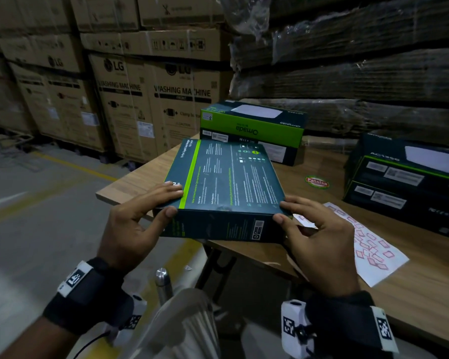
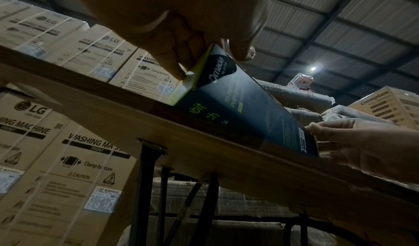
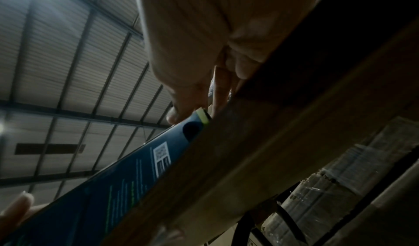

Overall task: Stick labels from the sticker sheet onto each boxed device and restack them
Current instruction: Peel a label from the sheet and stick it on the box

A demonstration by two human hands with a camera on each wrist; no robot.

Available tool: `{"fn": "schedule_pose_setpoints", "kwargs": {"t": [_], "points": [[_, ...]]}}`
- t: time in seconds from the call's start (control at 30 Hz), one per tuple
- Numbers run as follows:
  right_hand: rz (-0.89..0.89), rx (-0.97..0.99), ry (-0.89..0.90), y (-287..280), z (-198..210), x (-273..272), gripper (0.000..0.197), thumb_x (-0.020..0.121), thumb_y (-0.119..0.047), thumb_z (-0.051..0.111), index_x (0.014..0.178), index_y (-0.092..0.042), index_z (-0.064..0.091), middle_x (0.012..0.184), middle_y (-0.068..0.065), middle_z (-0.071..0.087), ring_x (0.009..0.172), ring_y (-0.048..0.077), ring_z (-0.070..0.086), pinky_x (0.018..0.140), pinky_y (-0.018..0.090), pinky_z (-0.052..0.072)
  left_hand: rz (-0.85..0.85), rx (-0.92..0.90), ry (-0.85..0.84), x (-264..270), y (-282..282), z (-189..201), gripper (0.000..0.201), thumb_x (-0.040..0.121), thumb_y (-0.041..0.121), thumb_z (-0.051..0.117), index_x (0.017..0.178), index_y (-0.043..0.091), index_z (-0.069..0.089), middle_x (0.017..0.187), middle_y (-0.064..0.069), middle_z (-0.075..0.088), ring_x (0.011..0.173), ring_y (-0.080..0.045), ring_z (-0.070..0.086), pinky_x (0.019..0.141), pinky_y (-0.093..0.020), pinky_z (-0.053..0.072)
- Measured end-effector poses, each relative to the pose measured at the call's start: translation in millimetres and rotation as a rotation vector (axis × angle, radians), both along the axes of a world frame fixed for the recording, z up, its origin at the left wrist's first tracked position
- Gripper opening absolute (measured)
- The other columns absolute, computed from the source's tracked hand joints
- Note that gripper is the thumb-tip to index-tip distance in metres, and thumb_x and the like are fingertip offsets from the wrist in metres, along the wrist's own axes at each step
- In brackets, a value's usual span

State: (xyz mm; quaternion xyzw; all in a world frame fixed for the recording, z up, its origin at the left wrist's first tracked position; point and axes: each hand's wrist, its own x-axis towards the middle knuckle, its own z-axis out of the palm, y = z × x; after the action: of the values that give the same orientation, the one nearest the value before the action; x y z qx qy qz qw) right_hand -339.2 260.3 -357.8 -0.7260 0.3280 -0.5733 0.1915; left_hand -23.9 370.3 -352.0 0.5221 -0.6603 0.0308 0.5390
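Note:
A flat dark-teal device box (image 1: 226, 182) with a lime stripe lies over the near-left corner of the wooden table (image 1: 322, 161), back side up. My left hand (image 1: 143, 216) grips its near-left corner, thumb on the front edge and fingers on top. My right hand (image 1: 309, 226) grips the near-right corner the same way. The left wrist view shows the box (image 2: 244, 110) against the table edge, and the right wrist view shows its side (image 3: 127, 176). A white sticker sheet (image 1: 368, 244) with red labels lies under and right of my right hand.
A green and dark Omada box stack (image 1: 252, 125) stands at the table's far side. Two more dark boxes (image 1: 405, 182) are stacked at the right. A round red-green sticker (image 1: 317, 182) lies mid-table. LG washing-machine cartons (image 1: 130, 99) and wrapped cardboard (image 1: 360, 60) wall the back.

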Motion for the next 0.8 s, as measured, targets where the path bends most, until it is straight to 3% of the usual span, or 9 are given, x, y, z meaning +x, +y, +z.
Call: {"fn": "schedule_pose_setpoints", "kwargs": {"t": [0.1, 0.17, 0.23, 0.33, 0.47, 0.53, 0.67, 0.8], "points": [[-0.019, -0.035, 0.033, -1, 0, -3, 0.024, 0.086, -0.01, 0.086, 0.109, -0.016, 0.084, 0.117, -0.008, 0.076, 0.113, -0.003, 0.068, 0.083, 0.014, 0.058, 0.005, -0.001, -0.002, 0, -1, -1, 0.037, 0.104, 0.033, 0.064, 0.132, 0.012, 0.075, 0.141, 0.002, 0.072, 0.144, -0.017, 0.059, 0.122, -0.039, 0.046], [-0.055, -0.084, 0.057, -2, 0, -1, 0.023, 0.085, -0.006, 0.086, 0.107, -0.013, 0.084, 0.113, -0.007, 0.077, 0.109, -0.005, 0.068, 0.089, 0.012, 0.054, 0.017, -0.011, -0.005, -1, -2, -2, 0.036, 0.104, 0.032, 0.064, 0.132, 0.011, 0.075, 0.14, 0.001, 0.072, 0.143, -0.017, 0.06, 0.121, -0.039, 0.046], [-0.075, -0.092, 0.056, -1, 0, 2, 0.021, 0.086, -0.007, 0.085, 0.106, -0.013, 0.085, 0.111, -0.007, 0.077, 0.107, -0.002, 0.07, 0.091, 0.022, 0.058, 0.034, -0.025, -0.011, -3, -2, -3, 0.034, 0.104, 0.028, 0.065, 0.131, 0.01, 0.075, 0.14, 0.0, 0.072, 0.142, -0.017, 0.06, 0.121, -0.039, 0.046], [-0.097, -0.058, 0.057, 4, 1, -1, 0.02, 0.089, -0.017, 0.083, 0.108, -0.019, 0.084, 0.112, -0.011, 0.077, 0.102, 0.004, 0.072, 0.083, 0.036, 0.062, 0.046, -0.042, -0.008, -6, -3, -6, 0.031, 0.104, 0.022, 0.065, 0.131, 0.009, 0.075, 0.14, -0.001, 0.072, 0.142, -0.018, 0.06, 0.121, -0.04, 0.046], [-0.242, -0.008, -0.009, 9, 10, -16, 0.015, 0.099, -0.033, 0.071, 0.106, -0.023, 0.081, 0.099, -0.013, 0.076, 0.086, 0.005, 0.071, 0.075, 0.038, 0.059, 0.055, -0.072, -0.001, -10, -4, -9, 0.032, 0.106, 0.025, 0.062, 0.13, 0.008, 0.075, 0.139, -0.004, 0.072, 0.141, -0.021, 0.061, 0.121, -0.043, 0.046], [-0.367, 0.011, -0.039, 7, 12, -31, 0.012, 0.1, -0.026, 0.07, 0.105, -0.023, 0.08, 0.097, -0.009, 0.077, 0.084, 0.007, 0.071, 0.077, 0.036, 0.057, 0.058, -0.085, 0.007, -12, -5, -9, 0.032, 0.106, 0.025, 0.062, 0.13, 0.008, 0.074, 0.138, -0.006, 0.072, 0.14, -0.022, 0.062, 0.121, -0.046, 0.046], [-0.638, 0.155, 0.064, -6, 3, -71, 0.028, 0.092, -0.002, 0.063, 0.104, -0.02, 0.081, 0.1, 0.004, 0.079, 0.093, 0.032, 0.071, 0.082, 0.039, 0.053, 0.067, -0.098, 0.014, -15, -6, -12, 0.032, 0.107, 0.023, 0.06, 0.131, 0.006, 0.073, 0.138, -0.008, 0.072, 0.14, -0.023, 0.062, 0.121, -0.047, 0.046], [-0.666, 0.224, 0.171, -13, -8, -95, 0.037, 0.084, 0.009, 0.061, 0.099, -0.016, 0.083, 0.099, 0.012, 0.078, 0.097, 0.04, 0.069, 0.089, 0.046, 0.056, 0.084, -0.11, 0.021, -18, -8, -16, 0.032, 0.108, 0.021, 0.058, 0.13, 0.004, 0.073, 0.138, -0.01, 0.071, 0.14, -0.025, 0.061, 0.121, -0.048, 0.045]]}}
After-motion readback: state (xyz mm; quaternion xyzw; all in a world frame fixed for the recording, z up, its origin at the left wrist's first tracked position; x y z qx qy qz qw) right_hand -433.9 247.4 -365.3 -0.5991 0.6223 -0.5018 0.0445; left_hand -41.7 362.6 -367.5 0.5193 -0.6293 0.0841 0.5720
